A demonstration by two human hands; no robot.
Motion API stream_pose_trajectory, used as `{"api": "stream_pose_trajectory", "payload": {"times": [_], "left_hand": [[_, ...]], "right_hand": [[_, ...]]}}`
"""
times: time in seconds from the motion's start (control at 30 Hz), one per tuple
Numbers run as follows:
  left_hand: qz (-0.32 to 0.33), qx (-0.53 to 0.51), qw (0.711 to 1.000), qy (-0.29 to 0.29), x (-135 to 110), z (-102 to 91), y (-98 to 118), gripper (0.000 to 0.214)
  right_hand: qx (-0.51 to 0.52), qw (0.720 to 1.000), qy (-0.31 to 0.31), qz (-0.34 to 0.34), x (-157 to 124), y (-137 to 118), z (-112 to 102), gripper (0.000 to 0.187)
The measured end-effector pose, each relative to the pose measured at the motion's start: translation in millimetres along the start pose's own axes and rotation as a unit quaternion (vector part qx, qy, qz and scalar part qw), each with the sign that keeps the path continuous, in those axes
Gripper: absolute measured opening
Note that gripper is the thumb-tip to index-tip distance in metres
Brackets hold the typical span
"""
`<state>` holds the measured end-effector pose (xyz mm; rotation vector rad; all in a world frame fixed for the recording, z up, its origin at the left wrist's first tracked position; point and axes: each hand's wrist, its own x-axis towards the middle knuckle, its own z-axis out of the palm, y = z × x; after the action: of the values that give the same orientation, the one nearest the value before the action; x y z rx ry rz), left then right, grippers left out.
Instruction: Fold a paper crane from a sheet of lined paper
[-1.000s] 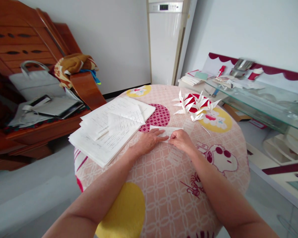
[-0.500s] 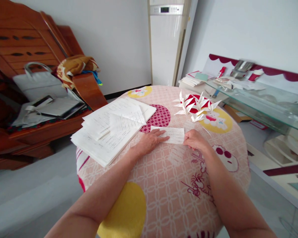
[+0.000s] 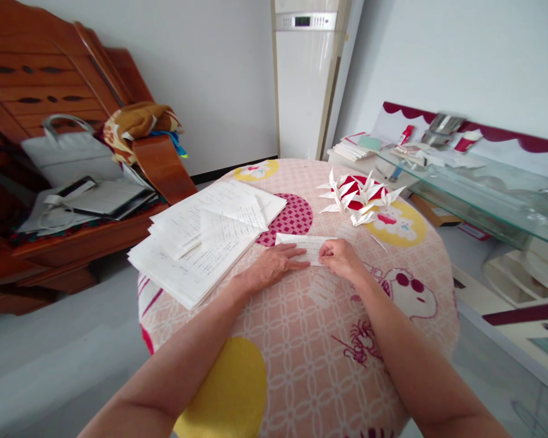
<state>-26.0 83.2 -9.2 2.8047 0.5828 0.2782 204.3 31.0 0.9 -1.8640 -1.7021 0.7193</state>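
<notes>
A small rectangular sheet of handwritten paper (image 3: pixel 311 241), seemingly folded, lies flat on the round table. My left hand (image 3: pixel 276 264) rests on its left part with the fingers stretched out and spread. Over its right part sits my right hand (image 3: pixel 340 258), closed, with curled fingertips against the paper; they hide that end of it. Left of my hands is a stack of handwritten sheets (image 3: pixel 210 267), with a creased loose sheet (image 3: pixel 232 222) on top. Several white folded paper cranes (image 3: pixel 363 216) stand together beyond my right hand.
A patterned cloth (image 3: pixel 296 353) covers the round table. A thin white strip (image 3: pixel 379 244) lies right of my hands. To the right stands a glass-topped shelf (image 3: pixel 484 188) with papers and cups. A wooden bench (image 3: pixel 159 170) holding a bag and clothes is at the left.
My right hand has moved left, from the sheet's right edge onto the sheet itself, its fingers still curled. My left hand has stayed in nearly the same place.
</notes>
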Motion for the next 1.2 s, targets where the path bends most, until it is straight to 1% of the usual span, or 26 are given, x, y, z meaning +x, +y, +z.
{"api": "stream_pose_trajectory", "payload": {"times": [0.13, 0.33, 0.47, 0.57, 0.63, 0.67, 0.73, 0.77, 0.83, 0.87, 0.9, 0.93, 1.0, 1.1, 1.13, 1.17, 1.2], "left_hand": [[0.001, -0.043, 0.999, 0.028, -8, 1.8, -10, 0.041], [-0.019, -0.058, 0.997, 0.055, -20, 1.4, -29, 0.046], [-0.053, -0.077, 0.992, 0.09, -32, -5.3, -41, 0.046], [-0.08, -0.098, 0.988, 0.089, -39, -12.2, -48, 0.042], [-0.106, -0.105, 0.985, 0.089, -40, -16.3, -49, 0.036], [-0.126, -0.107, 0.981, 0.099, -39, -17.9, -48, 0.033], [-0.173, -0.111, 0.969, 0.139, -35, -19.6, -42, 0.032], [-0.198, -0.115, 0.959, 0.17, -32, -19.8, -38, 0.032], [-0.233, -0.137, 0.936, 0.225, -25, -18.6, -29, 0.034], [-0.251, -0.156, 0.924, 0.241, -22, -17.3, -25, 0.035], [-0.266, -0.177, 0.914, 0.249, -19, -15.8, -21, 0.037], [-0.277, -0.199, 0.906, 0.253, -16, -14.0, -18, 0.042], [-0.285, -0.248, 0.89, 0.255, -12, -10.4, -15, 0.057], [-0.287, -0.298, 0.871, 0.266, -9, -6.3, -15, 0.076], [-0.287, -0.305, 0.868, 0.268, -9, -5.7, -16, 0.078], [-0.287, -0.308, 0.866, 0.271, -10, -5.4, -17, 0.075], [-0.287, -0.308, 0.866, 0.27, -10, -5.6, -17, 0.067]], "right_hand": [[0.002, 1.0, 0.01, -0.013, -1, 3, -2, 0.009], [0.018, 0.999, 0.018, -0.019, 0, 4, -1, 0.009], [0.032, 0.999, 0.013, -0.018, 1, 5, 0, 0.011], [0.054, 0.998, 0.009, -0.013, 0, 5, 0, 0.01], [0.084, 0.996, 0.002, 0.001, 0, 4, 0, 0.008], [0.107, 0.994, 0.0, 0.013, 0, 4, -1, 0.006], [0.163, 0.985, 0.017, 0.049, 0, 5, -5, 0.002], [0.19, 0.979, 0.039, 0.068, 1, 7, -7, 0.004], [0.218, 0.965, 0.115, 0.094, 3, 12, -13, 0.01], [0.218, 0.959, 0.153, 0.097, 4, 15, -15, 0.011], [0.21, 0.957, 0.174, 0.099, 6, 18, -17, 0.011], [0.202, 0.957, 0.184, 0.101, 7, 20, -19, 0.012], [0.199, 0.957, 0.186, 0.104, 8, 23, -19, 0.017], [0.226, 0.952, 0.179, 0.102, 8, 23, -18, 0.03], [0.239, 0.949, 0.179, 0.099, 8, 22, -17, 0.033], [0.253, 0.946, 0.18, 0.094, 7, 21, -17, 0.036], [0.266, 0.943, 0.182, 0.089, 7, 21, -17, 0.036]]}}
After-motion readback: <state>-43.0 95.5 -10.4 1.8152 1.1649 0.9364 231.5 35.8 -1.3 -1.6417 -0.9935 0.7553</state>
